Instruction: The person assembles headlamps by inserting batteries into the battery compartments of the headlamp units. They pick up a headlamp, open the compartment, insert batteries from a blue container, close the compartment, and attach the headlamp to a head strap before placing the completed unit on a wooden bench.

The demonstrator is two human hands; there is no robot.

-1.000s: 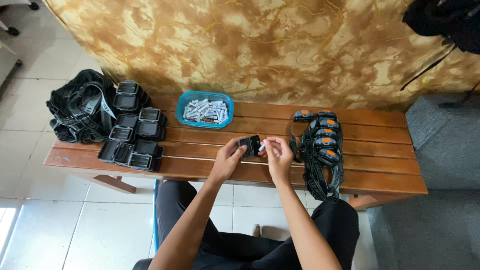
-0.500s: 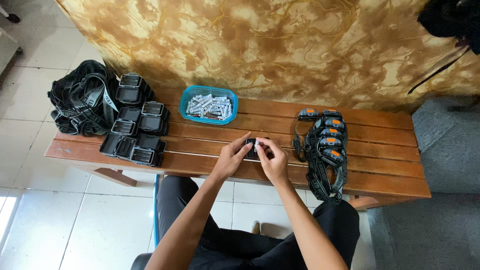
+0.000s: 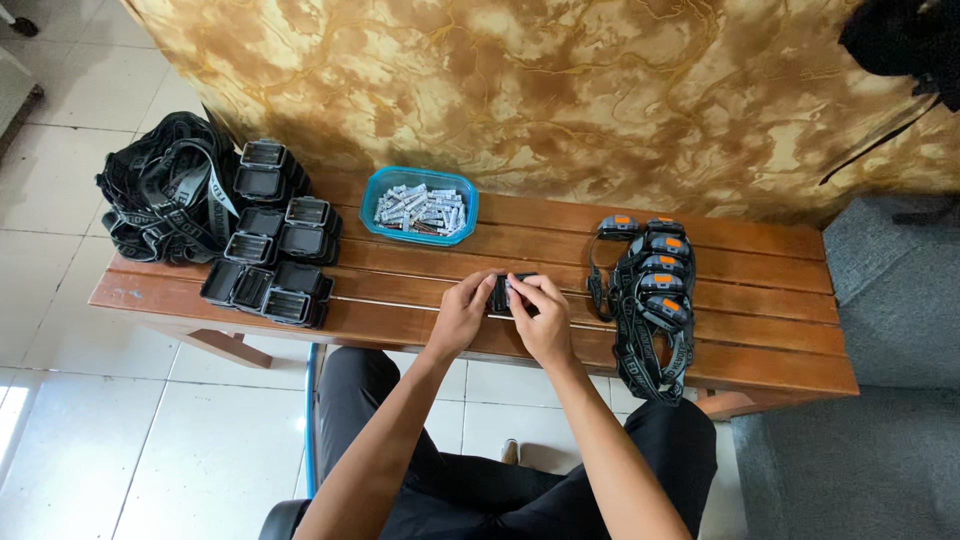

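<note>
Both hands meet over the middle of the slatted wooden counter [image 3: 760, 330], closed around one small black battery case [image 3: 503, 292] that sits low over the boards, right in front of the seated person. The left hand [image 3: 462, 312] cups the case from its left end, fingers curled around it, while the right hand [image 3: 540, 312] pinches at its top edge from the other side; the case's long axis seems to run front to back between them, though the fingers hide most of it. Just beyond, toward the wall, a blue tray of batteries [image 3: 420, 210] lies slightly left of the hands, nearer the left one. Open black cases and straps [image 3: 215, 225] pile up at the far left; finished headlamps with orange buttons [image 3: 652, 290] lie just right.
</note>
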